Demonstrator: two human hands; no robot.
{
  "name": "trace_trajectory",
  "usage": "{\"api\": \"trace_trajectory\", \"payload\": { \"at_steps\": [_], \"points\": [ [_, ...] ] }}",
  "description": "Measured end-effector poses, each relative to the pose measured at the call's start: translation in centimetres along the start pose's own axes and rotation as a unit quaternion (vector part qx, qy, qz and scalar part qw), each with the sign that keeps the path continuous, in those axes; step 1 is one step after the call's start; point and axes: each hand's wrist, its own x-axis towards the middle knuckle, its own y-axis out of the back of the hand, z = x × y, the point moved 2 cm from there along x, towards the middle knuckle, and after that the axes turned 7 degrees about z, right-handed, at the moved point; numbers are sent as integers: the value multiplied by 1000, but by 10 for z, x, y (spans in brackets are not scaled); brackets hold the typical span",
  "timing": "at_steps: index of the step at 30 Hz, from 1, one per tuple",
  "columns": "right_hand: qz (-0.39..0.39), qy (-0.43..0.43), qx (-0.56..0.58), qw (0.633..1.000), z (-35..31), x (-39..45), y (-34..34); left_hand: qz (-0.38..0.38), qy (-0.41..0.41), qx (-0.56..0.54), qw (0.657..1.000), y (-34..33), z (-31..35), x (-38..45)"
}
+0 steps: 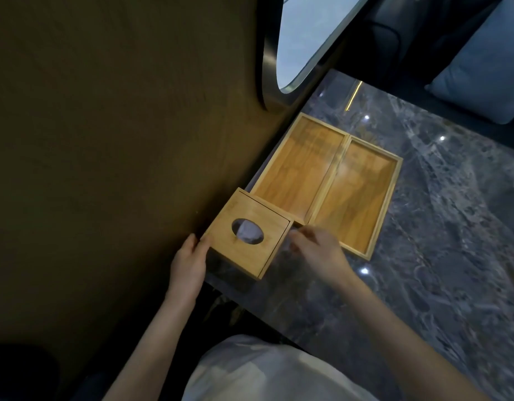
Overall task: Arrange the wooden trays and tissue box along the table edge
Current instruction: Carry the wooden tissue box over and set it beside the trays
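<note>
Placement of the square light-wood tissue box with its oval top opening is at the near left corner of the dark grey marble-patterned surface, close beside the brown wall that runs along the surface's left edge. A pale tissue is visible inside the oval opening. The box is gripped from two sides. The left hand is pressed against the box's near left side, with its fingers curled around the corner. The right hand is placed against the box's right side, with its fingers bent inward toward the box wall; these fingertips are blurred, so the exact contact cannot be told.

Two shallow rectangular wooden trays are located just beyond the box. The left wooden tray is set nearest the wall, and its near end is partly hidden by the box. The right wooden tray is set side by side with it, the long rims touching. The right tray reaches nearer to the person than the left one does. Both trays are seen lying flat, and only bare wooden floors are shown within the rims.

A dark-framed oval mirror is mounted on the wall above the trays. A blue-grey cushion is visible beyond the far edge of the surface.
</note>
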Motion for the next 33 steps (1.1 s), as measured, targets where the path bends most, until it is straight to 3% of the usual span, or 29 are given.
{"api": "trace_trajectory", "payload": {
  "at_steps": [4, 10, 14, 22, 33],
  "points": [
    [68, 117, -52, 989, -21, 21, 18, -26, 42, -88, 995, -9, -20, -25],
    [-52, 150, -55, 986, -40, 41, 9, -72, 101, -196, 973, -28, -14, -41],
    [-106, 158, -121, 974, -36, 45, 0, -73, 67, -159, 982, -36, -17, -43],
    [-90, 213, -169, 958, -38, 49, -2, -50, 5, -125, 991, -41, -18, -41],
    [-83, 211, -163, 960, -47, 59, -6, -30, -20, -74, 997, -38, -10, -26]
  ]
}}
